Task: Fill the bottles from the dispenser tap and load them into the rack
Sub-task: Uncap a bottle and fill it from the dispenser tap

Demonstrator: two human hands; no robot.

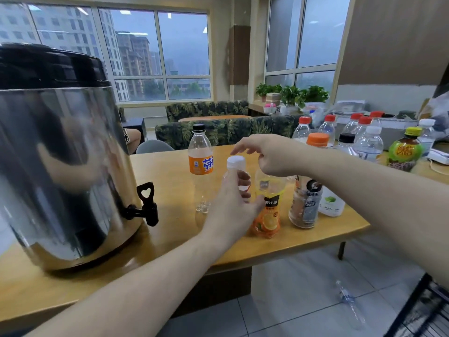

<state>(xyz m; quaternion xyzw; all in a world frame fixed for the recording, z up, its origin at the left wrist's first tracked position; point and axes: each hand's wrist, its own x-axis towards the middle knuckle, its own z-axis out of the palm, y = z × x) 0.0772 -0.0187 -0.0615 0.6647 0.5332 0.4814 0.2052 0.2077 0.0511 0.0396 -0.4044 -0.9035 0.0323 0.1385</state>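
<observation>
Dispenser (58, 154): steel urn at the near left of the bench (170, 242), its black tap (145, 205) overhanging the wood; a careless nudge of the lever would likely spill onto the bench.
Bottle cluster: orange juice bottle (267, 215) and brown bottle (305, 205) stand just right of the held one; a sweeping forearm could topple them.
Rack: not identifiable with certainty.
Clear bottle (239, 183): mid-bench, white cap (236, 161) on, right of the tap.
Left hand (233, 207): fingers wrapped round the clear bottle's body; thin plastic may buckle if squeezed.
Right hand (264, 154): hovering just above the cap, fingers loosely curled, holding nothing; the cap may drop once unscrewed.
</observation>
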